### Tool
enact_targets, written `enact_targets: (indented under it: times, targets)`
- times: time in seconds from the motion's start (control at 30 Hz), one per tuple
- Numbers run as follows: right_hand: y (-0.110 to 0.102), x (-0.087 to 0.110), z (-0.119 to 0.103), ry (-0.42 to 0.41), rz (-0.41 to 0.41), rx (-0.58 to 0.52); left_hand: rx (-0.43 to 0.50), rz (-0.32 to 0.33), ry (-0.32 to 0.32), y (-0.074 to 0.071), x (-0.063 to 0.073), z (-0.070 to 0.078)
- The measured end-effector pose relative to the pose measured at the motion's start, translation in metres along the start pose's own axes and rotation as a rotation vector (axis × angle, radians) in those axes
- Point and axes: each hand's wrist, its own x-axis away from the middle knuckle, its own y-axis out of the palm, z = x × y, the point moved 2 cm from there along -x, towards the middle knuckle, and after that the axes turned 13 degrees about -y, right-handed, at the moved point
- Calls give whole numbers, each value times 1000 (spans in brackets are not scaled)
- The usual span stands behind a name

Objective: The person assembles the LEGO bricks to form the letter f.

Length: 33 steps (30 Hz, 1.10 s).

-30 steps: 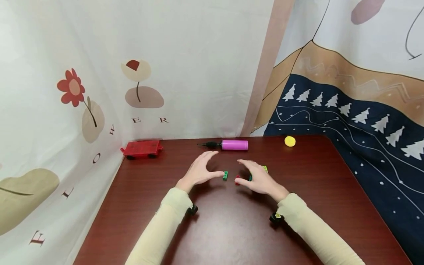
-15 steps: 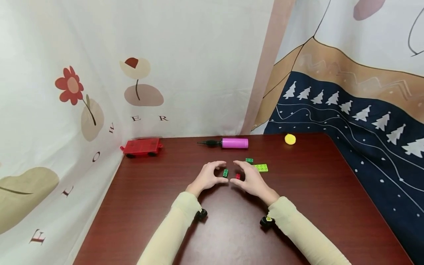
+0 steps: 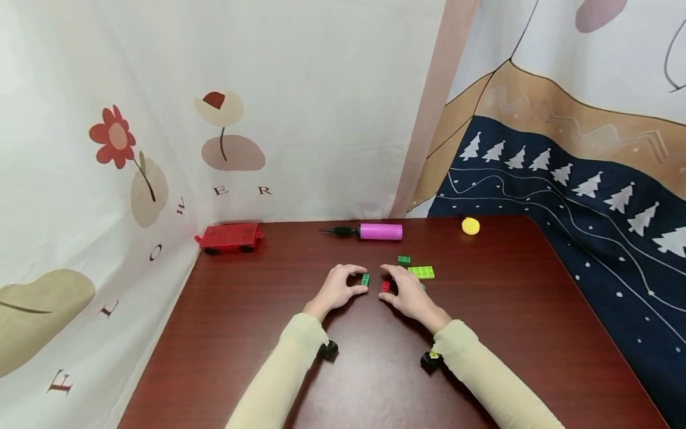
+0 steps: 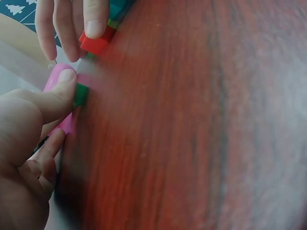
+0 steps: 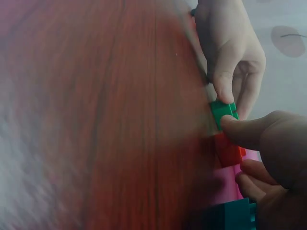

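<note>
My left hand [image 3: 334, 289] pinches a small green toy brick [image 3: 365, 279] between thumb and index finger, low over the table; in the left wrist view the thumb covers part of this green brick [image 4: 80, 95]. To its right, my right hand [image 3: 408, 292] is curved about a small red toy brick [image 3: 386, 286]. The right thumb is at the near end of the red brick, while the index finger arches beyond its far end with a gap in the head view. The right wrist view has the red brick [image 5: 227, 151] beside the right thumb.
Beyond the right hand lie a lime brick [image 3: 421, 272] and another green brick [image 3: 404, 260]. A teal brick [image 5: 237, 215] is close to the right fingers. Along the back edge are a red toy cart [image 3: 230, 237], a purple hand pump [image 3: 380, 232] and a yellow round object [image 3: 470, 226].
Both hands have come inward and down to the green and red bricks, their fingers drawing closer around them. The bricks have stayed in place.
</note>
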Motion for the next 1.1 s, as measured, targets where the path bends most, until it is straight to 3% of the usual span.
enact_targets:
  times: [0.6, 1.1]
  targets:
    - [-12, -13, 9, -59, 13, -4, 17, 79, -9, 6, -4, 1]
    - [-6, -25, 4, 87, 110, -243, 61, 98, -25, 7, -5, 0]
